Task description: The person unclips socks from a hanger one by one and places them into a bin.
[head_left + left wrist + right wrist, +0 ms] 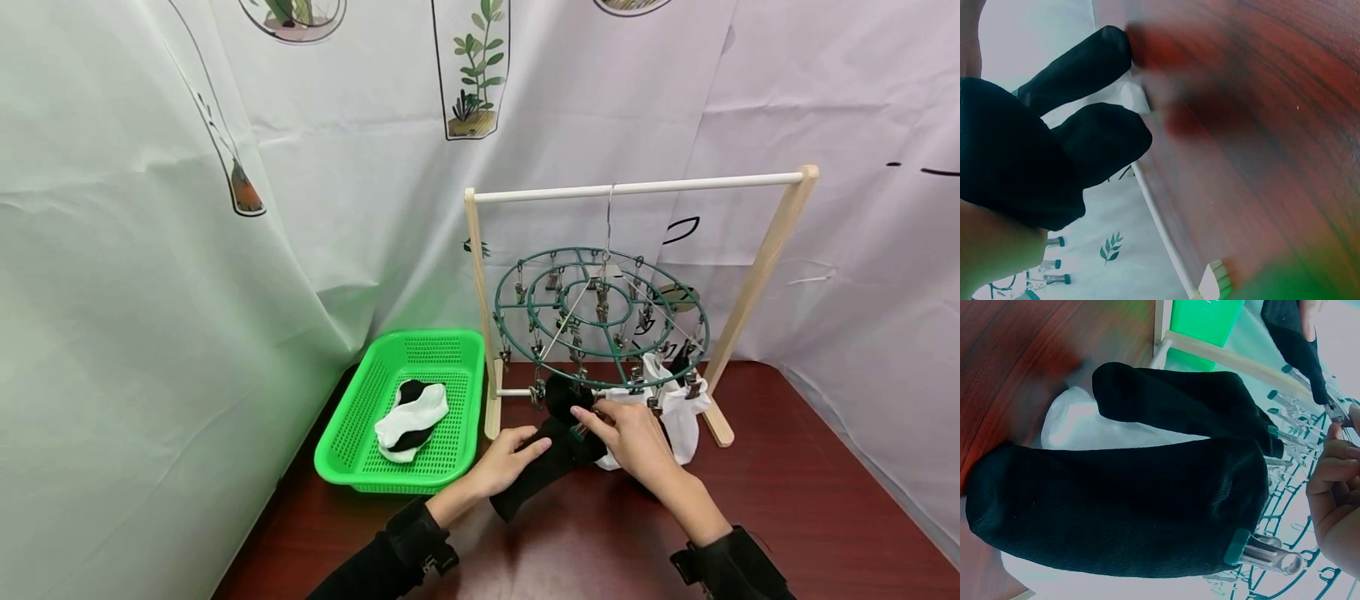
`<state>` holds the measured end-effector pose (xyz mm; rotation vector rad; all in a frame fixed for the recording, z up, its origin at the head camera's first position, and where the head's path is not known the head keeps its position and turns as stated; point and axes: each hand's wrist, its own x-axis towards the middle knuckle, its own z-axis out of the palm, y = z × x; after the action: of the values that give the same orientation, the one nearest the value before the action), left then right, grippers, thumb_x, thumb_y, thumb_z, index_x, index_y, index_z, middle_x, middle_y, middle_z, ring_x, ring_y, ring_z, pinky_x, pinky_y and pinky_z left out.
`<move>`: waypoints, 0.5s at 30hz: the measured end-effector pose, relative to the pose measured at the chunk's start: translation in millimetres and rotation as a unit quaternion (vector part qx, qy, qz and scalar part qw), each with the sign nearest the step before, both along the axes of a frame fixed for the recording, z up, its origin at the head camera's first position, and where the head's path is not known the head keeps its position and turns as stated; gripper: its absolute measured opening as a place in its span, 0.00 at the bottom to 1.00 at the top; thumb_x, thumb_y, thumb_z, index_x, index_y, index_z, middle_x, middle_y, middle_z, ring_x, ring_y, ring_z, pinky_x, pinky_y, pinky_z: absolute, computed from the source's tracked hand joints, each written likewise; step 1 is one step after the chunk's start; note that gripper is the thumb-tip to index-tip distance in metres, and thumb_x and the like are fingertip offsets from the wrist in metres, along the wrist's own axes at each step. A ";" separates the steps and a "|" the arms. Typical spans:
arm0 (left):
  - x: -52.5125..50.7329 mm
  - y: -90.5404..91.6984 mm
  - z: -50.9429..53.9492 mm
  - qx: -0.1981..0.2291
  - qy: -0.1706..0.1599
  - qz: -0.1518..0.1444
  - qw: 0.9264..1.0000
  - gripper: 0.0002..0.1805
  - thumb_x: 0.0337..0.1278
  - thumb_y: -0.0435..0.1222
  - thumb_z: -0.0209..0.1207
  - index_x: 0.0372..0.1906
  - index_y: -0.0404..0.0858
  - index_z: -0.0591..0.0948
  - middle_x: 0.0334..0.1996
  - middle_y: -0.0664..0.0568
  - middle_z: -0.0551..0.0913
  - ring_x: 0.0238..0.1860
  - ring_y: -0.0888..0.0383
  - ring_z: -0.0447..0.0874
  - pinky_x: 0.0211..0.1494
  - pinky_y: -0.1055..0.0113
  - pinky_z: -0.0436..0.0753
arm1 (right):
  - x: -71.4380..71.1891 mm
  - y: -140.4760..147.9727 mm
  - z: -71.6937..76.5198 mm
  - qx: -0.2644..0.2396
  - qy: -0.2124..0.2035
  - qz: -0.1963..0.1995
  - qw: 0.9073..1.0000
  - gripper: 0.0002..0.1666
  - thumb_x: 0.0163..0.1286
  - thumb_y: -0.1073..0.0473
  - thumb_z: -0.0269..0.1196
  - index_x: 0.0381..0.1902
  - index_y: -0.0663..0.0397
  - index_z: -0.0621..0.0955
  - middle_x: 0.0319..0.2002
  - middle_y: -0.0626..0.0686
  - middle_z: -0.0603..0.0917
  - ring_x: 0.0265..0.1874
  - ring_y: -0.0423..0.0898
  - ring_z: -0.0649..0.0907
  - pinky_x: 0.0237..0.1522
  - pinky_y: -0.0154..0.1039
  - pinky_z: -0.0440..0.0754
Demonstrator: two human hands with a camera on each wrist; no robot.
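Note:
My left hand [504,461] grips a black sock [525,483] in front of the hanging rack. The sock's other end reaches a metal clip [1335,412] in the right wrist view. My right hand [637,437] pinches that clip below the rim of the round green clip hanger [604,272]. Whether the clip bites the sock, I cannot tell. Two more black socks, a large one [1116,509] and a smaller one [1172,400], hang from clips near my right hand. White socks [682,425] hang behind them at the hanger's right side.
A green plastic basket [475,392] stands left of the rack with black and white socks [412,417] in it. The wooden rack's posts [765,258] and white top bar [690,185] frame the hanger. All stand on a dark red table [802,500] before a printed curtain.

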<state>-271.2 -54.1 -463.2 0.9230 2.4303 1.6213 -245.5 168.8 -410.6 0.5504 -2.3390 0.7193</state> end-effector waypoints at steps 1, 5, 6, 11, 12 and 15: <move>0.8 -2.1 0.2 -0.006 0.001 0.005 1.000 0.12 0.72 0.42 0.52 0.42 0.39 0.83 0.34 0.48 0.84 0.31 0.69 0.77 0.37 0.75 0.76 | -0.2 -0.2 -0.4 -0.003 0.000 -0.001 1.000 0.17 0.65 0.53 0.67 0.18 0.44 0.76 0.13 0.37 0.64 0.14 0.31 0.62 0.18 0.28 0.62; 6.1 -13.6 1.9 -0.023 0.006 0.027 0.999 0.13 0.72 0.43 0.53 0.37 0.38 0.81 0.29 0.50 0.80 0.28 0.68 0.74 0.35 0.75 0.74 | -0.5 0.3 -1.6 -0.016 0.001 -0.003 1.000 0.17 0.65 0.54 0.67 0.17 0.44 0.76 0.13 0.37 0.64 0.14 0.31 0.62 0.19 0.29 0.62; 7.6 -16.6 3.3 -0.023 0.005 0.032 0.999 0.14 0.72 0.43 0.53 0.36 0.38 0.81 0.28 0.50 0.79 0.27 0.68 0.73 0.34 0.75 0.74 | -0.4 1.0 -1.8 -0.019 0.003 -0.005 1.000 0.19 0.65 0.55 0.67 0.16 0.44 0.74 0.13 0.37 0.63 0.14 0.31 0.61 0.19 0.29 0.61; 8.8 -32.1 15.2 -0.027 0.006 0.049 0.998 0.14 0.72 0.42 0.53 0.35 0.37 0.80 0.27 0.51 0.77 0.28 0.65 0.72 0.34 0.74 0.73 | 0.4 4.7 -3.0 -0.025 0.017 -0.007 1.000 0.24 0.63 0.57 0.69 0.13 0.43 0.68 0.12 0.36 0.58 0.13 0.31 0.58 0.19 0.29 0.57; 7.5 -35.9 17.8 -0.028 0.009 0.054 0.998 0.14 0.73 0.42 0.52 0.36 0.37 0.80 0.28 0.51 0.78 0.29 0.65 0.73 0.35 0.73 0.74 | 0.4 5.1 -3.2 -0.025 0.019 -0.007 0.999 0.24 0.62 0.57 0.69 0.14 0.43 0.68 0.12 0.36 0.57 0.13 0.31 0.58 0.19 0.29 0.57; 1.5 -50.6 24.8 -0.033 0.024 0.077 0.996 0.14 0.72 0.44 0.52 0.42 0.38 0.82 0.33 0.49 0.83 0.33 0.66 0.76 0.39 0.72 0.77 | 0.1 5.3 -4.4 -0.028 0.020 -0.009 0.999 0.24 0.62 0.56 0.70 0.14 0.43 0.68 0.12 0.36 0.57 0.13 0.31 0.58 0.19 0.29 0.57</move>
<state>-269.7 -104.6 -438.4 0.7908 2.6300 1.5708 -245.5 174.2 -414.9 0.5131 -2.2765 0.7550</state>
